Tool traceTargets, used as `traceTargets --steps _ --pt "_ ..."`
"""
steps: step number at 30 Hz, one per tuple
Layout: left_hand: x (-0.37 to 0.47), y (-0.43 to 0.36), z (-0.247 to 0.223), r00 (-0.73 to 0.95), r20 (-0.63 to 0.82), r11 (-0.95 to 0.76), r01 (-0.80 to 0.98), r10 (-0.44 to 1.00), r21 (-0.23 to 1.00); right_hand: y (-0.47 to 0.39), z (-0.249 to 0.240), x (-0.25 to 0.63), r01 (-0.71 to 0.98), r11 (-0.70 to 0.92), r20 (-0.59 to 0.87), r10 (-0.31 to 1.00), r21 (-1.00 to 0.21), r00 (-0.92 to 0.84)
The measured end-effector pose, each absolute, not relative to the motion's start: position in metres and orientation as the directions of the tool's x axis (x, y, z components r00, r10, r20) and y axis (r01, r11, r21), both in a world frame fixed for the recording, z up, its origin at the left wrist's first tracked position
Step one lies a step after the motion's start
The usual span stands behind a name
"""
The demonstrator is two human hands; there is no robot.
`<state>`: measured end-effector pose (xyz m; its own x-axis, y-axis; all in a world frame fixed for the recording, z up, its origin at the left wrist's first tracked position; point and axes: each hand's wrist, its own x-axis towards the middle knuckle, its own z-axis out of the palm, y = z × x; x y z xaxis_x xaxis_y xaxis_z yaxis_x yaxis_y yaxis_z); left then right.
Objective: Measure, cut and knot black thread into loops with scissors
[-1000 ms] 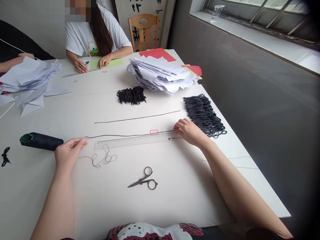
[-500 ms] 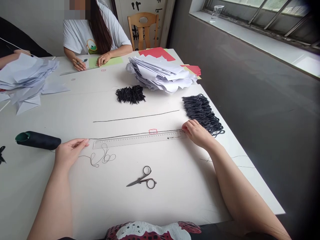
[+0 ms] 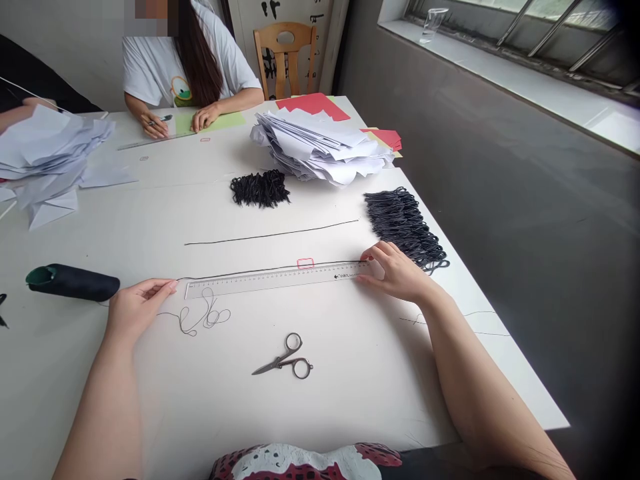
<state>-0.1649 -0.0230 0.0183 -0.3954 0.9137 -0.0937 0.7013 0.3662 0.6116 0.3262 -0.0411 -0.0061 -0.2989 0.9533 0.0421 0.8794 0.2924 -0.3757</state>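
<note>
A black thread (image 3: 250,273) lies stretched along the upper edge of a clear ruler (image 3: 270,280). At its left end my left hand (image 3: 137,303) is closed, thumb and forefinger pinching the thread. My right hand (image 3: 400,272) rests at the ruler's right end, thumb spread from the fingers, with the thumb on the ruler and the fingertips at the thread's end. Behind the ruler a second dark thread (image 3: 270,235) lies almost straight. A dark thread spool (image 3: 75,281) lies on its side beyond my left hand, and loose thin thread (image 3: 213,317) curls near the ruler.
Small scissors (image 3: 285,357) lie spread in front of me. Bundles of black looped cords (image 3: 405,227) and a smaller black bundle (image 3: 260,189) sit farther back. Piled white papers (image 3: 320,143) stand beyond. Across the table (image 3: 340,400), a person (image 3: 195,73) holds a pen by green paper.
My right thumb has moved away from the fingers, down onto the ruler, opening the pinch. My left hand keeps its hold at the thread's left end.
</note>
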Motion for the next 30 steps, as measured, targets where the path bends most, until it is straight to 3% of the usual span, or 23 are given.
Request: traceTargets --steps 16,30 --pt "-0.171 -0.022 0.016 -0.396 -0.083 0.362 0.71 0.915 0.603 -0.029 -0.01 0.329 0.857 0.242 0.052 0.968 -0.455 -0.246" --pt "-0.172 -0.022 0.02 -0.421 -0.137 0.412 0.68 0.897 0.606 -0.041 0.0 0.338 0.877 0.198 0.025 0.978 -0.438 -0.209"
